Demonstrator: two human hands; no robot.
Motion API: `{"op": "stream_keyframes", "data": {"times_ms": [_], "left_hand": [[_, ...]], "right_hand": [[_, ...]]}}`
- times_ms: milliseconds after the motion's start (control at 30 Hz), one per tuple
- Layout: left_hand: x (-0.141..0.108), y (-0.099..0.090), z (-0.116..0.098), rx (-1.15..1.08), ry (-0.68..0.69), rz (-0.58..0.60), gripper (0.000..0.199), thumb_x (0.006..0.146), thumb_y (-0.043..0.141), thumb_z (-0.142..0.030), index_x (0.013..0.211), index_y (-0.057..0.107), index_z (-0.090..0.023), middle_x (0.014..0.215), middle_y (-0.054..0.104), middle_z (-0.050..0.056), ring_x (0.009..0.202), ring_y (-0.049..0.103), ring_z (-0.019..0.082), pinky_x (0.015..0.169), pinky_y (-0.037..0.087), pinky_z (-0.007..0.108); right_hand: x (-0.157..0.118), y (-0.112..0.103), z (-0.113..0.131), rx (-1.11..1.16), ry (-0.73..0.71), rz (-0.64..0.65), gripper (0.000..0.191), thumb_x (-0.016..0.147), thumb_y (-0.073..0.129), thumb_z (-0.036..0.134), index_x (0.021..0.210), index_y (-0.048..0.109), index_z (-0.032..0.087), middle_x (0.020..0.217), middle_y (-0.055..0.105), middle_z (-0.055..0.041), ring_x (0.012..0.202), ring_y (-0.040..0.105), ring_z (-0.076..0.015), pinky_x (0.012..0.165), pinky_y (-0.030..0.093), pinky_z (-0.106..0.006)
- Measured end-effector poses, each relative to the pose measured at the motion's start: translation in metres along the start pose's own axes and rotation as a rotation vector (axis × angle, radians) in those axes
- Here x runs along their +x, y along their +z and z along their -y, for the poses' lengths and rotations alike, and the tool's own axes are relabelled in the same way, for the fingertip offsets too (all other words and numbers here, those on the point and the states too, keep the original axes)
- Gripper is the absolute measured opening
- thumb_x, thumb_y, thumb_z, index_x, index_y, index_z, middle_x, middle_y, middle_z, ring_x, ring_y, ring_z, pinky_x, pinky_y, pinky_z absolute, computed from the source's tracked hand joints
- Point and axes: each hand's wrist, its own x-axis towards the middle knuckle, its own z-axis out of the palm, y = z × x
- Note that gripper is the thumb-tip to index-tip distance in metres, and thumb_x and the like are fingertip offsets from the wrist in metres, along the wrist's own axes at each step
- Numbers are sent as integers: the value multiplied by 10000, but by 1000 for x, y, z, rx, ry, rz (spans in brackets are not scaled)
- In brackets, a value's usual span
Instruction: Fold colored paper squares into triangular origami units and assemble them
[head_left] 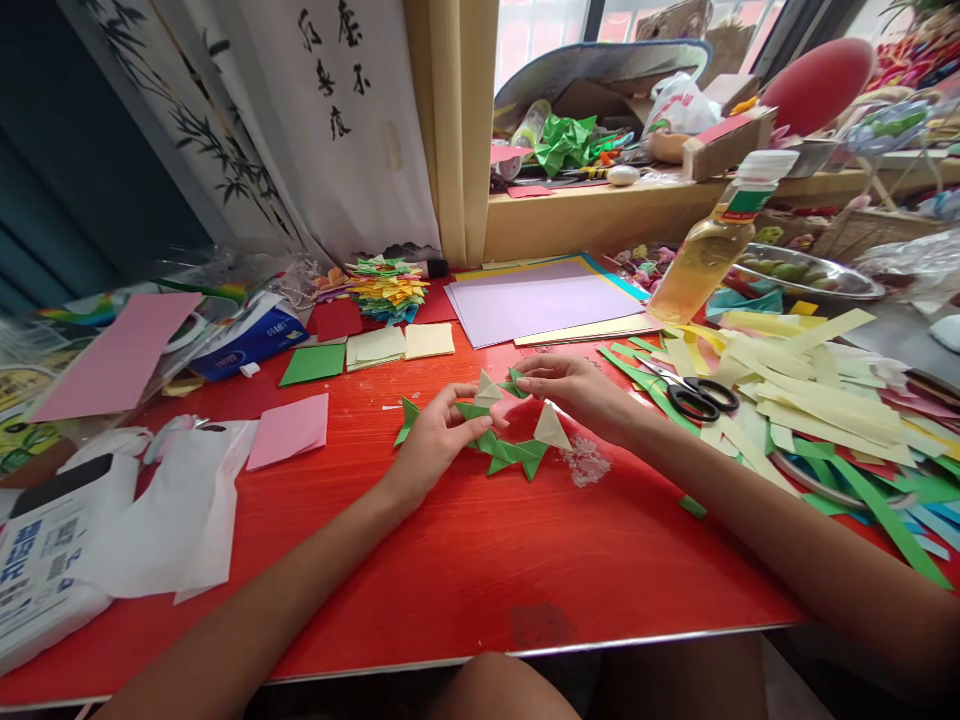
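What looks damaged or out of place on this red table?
The red tabletop has a pale, scuffed patch beside the lower cream triangle, perhaps worn paint, and a darker blotch near its front edge, both breaking the even red. Paper strips sprawl untidily around the scissors. No spill shows.

A: Spotted anything folded?

B: Logged green paper pieces (517,458), creased into sharp points, clustered on the red tabletop (420,580). Saw a cream triangle (553,428) just beside.

A: Checked nearer the fingers?

B: Noted a second cream triangle (487,390) between both hands, a green fold (472,410) pinched in the left hand (431,440), a green tip (514,383) in the right hand (566,390). Recorded an outlying green piece (406,421), pointed, near the left.
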Motion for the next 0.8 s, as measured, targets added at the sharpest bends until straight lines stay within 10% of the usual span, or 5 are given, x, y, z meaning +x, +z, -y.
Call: {"op": "stream_keyframes", "data": {"times_ms": [800], "left_hand": [[-2,1,-2,28,87,-56,151,731,609,-311,765,572,-168,801,603,10,715,554,124,598,470,222]], "right_hand": [[-10,12,10,57,107,221,201,772,575,300,902,502,165,794,621,-45,696,627,-161,611,469,-290]]}}
